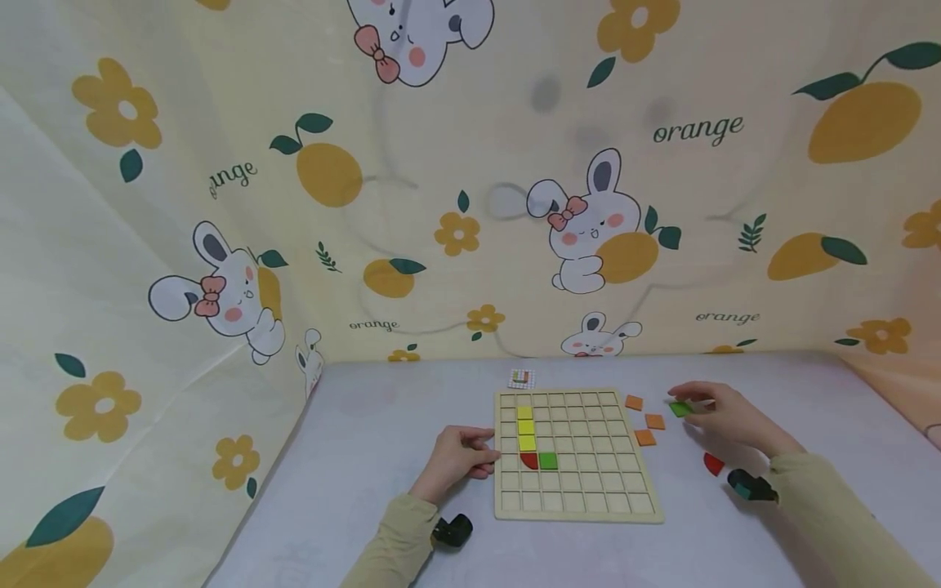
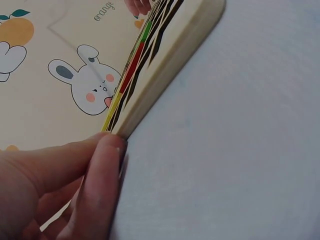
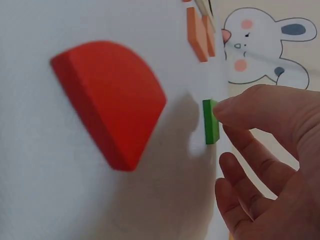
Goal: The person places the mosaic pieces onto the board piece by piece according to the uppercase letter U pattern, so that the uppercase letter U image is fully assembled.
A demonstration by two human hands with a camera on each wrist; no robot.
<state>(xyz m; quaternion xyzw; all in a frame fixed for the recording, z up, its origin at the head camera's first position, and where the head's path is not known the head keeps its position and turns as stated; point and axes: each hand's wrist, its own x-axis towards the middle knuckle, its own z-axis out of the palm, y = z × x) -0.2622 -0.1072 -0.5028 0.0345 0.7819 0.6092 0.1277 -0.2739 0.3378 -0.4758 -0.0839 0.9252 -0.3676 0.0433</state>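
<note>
Backdrop is a cream curtain (image 1: 456,139) with bunnies, flowers and "orange" lettering; below it, a pale bench (image 1: 367,457).

From the left: pale sleeve (image 1: 397,535), black wrist unit (image 1: 453,532), then the left hand (image 1: 457,453). It pinches the left edge of a wooden grid board (image 1: 588,490) between thumb and fingers; the wrist view shows the fingertips right on the rim.

Just beyond the board's far left corner: a small printed card (image 1: 522,378) (too small from here to read the pattern properly).

On the board, toward its left: three yellow squares (image 1: 525,427) in one column, a red quarter-round (image 1: 529,461) in the next cell nearer the person, and a green square (image 1: 547,461) one cell right of the red.

Off the right edge: three orange tiles (image 1: 654,421), loose. Nearest one sits right by the rim; can't tell if it touches.

Further right, a loose green tile (image 1: 680,409), gripped by thumb and finger of the right hand (image 1: 724,412), remaining fingers loosely bent. Can't tell if it's off the bench.

Nearer the person: a second red quarter-round (image 1: 713,464), lying flat, near another black unit (image 1: 751,485) on that wrist.
</note>
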